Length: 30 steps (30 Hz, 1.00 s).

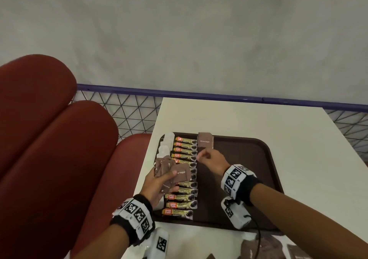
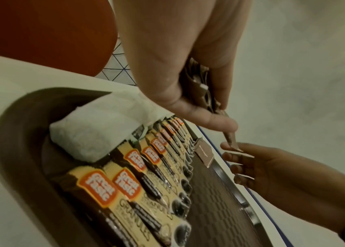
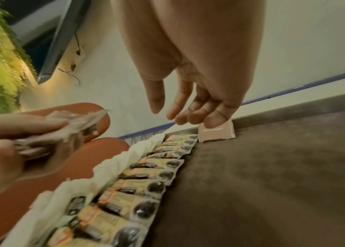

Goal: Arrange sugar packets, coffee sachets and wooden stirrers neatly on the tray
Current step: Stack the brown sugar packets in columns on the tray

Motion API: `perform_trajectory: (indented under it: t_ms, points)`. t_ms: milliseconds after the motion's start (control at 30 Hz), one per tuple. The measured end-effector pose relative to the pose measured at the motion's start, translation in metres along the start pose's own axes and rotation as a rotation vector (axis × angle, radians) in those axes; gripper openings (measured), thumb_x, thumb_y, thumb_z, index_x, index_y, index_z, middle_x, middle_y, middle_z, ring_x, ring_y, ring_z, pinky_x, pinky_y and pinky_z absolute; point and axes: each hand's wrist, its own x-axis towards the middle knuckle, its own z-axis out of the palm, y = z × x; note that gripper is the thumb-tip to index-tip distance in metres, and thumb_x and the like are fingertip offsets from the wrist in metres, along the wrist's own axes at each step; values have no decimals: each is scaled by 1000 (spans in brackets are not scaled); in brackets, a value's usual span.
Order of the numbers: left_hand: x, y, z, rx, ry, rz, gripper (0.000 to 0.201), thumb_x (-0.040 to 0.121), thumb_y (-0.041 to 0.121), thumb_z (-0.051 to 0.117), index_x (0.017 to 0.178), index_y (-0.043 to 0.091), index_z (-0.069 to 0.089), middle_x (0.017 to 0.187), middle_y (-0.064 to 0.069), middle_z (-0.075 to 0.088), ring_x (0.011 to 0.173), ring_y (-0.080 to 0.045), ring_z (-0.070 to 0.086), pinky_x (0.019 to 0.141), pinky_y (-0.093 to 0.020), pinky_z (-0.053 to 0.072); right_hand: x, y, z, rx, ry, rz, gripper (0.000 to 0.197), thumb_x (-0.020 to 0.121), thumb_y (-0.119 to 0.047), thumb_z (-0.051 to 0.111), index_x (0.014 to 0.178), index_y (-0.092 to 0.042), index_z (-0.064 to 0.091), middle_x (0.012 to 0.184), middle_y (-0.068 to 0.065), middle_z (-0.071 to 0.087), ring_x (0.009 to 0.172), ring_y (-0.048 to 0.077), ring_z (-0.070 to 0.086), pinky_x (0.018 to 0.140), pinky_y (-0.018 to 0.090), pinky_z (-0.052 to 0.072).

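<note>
A dark brown tray (image 1: 242, 171) lies on the white table. Down its left side runs a column of coffee sachets (image 1: 184, 181), with white paper packets (image 1: 166, 145) along their left edge. One brown sugar packet (image 1: 205, 142) lies at the tray's far edge, right of the top sachet. My left hand (image 1: 168, 179) grips a fanned bundle of brown sugar packets (image 1: 175, 171) above the sachets. My right hand (image 1: 205, 157) hovers just short of the laid packet (image 3: 215, 133), fingers relaxed and holding nothing. No wooden stirrers are in view.
A red padded seat (image 1: 49, 139) fills the left. A purple rail with wire mesh (image 1: 129, 107) runs behind the table (image 1: 258, 119). More brown packets (image 1: 258, 247) lie at the table's near edge. The tray's right half is bare.
</note>
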Motion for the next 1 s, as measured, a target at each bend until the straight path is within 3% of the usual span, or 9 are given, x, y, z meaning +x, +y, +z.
perform_trajectory:
  t_ms: [67, 133, 200, 333, 433, 667, 767, 900, 1000]
  points:
    - [0, -2, 2, 3, -7, 6, 35, 82, 3, 65, 114, 14, 58, 106, -11, 70, 82, -21, 70, 54, -27, 56, -15, -6, 1, 81, -79, -12, 15, 92, -29, 55, 91, -14, 59, 90, -3, 60, 85, 9, 54, 79, 21, 43]
    - [0, -2, 5, 13, -13, 13, 33, 82, 4, 65, 112, 16, 59, 104, -10, 70, 81, -20, 70, 54, -27, 56, -29, -12, 3, 148, -171, -1, 30, 95, -32, 48, 103, -6, 59, 86, -5, 57, 75, 3, 51, 67, 10, 43]
    - [-1, -2, 7, 22, -21, 22, 31, 83, 5, 65, 110, 17, 59, 101, -8, 70, 79, -19, 71, 54, -27, 55, -39, -13, 5, 172, -243, -10, 33, 94, -31, 48, 111, -4, 56, 88, -4, 56, 73, 1, 50, 59, 3, 42]
    - [0, -2, 8, 19, -15, 24, 34, 83, 4, 65, 114, 13, 58, 102, -10, 70, 78, -19, 71, 54, -27, 55, -46, -9, 12, 248, -263, -70, 9, 87, -16, 62, 92, -14, 55, 86, -1, 57, 76, 5, 52, 68, 9, 43]
    - [2, -4, 7, -2, -12, 19, 38, 82, 4, 65, 118, 12, 56, 108, -13, 68, 84, -24, 69, 54, -28, 55, -44, -9, 15, 269, -220, -109, 14, 85, -10, 64, 82, -20, 54, 77, -6, 54, 69, 2, 50, 63, 5, 42]
    - [7, -4, 6, -9, -68, -1, 36, 83, 7, 65, 118, 14, 58, 109, -11, 70, 91, -25, 69, 64, -31, 58, -39, -7, 23, 259, -225, -109, 12, 83, -9, 66, 87, -15, 56, 83, 1, 58, 73, 7, 52, 67, 14, 42]
    - [13, -4, 3, -65, -69, -34, 33, 86, 7, 61, 119, 12, 58, 112, -16, 68, 98, -30, 67, 65, -33, 59, -33, -5, 19, 206, -134, -123, 11, 83, -12, 66, 88, -20, 59, 86, -3, 61, 79, 8, 56, 70, 15, 43]
    - [21, -1, -2, -158, -36, -70, 33, 90, 5, 53, 124, 5, 54, 111, -21, 64, 98, -31, 65, 62, -33, 59, -16, 0, 1, 95, 135, -42, 19, 84, -13, 65, 102, -7, 63, 97, 3, 60, 90, 16, 55, 77, 23, 45]
    - [25, 2, -3, -166, -10, -66, 32, 91, 4, 52, 122, 3, 54, 113, -22, 61, 104, -33, 62, 62, -34, 59, 2, 6, -16, 49, 257, 71, 18, 86, -14, 63, 102, -5, 63, 91, 3, 60, 88, 18, 54, 80, 28, 43]
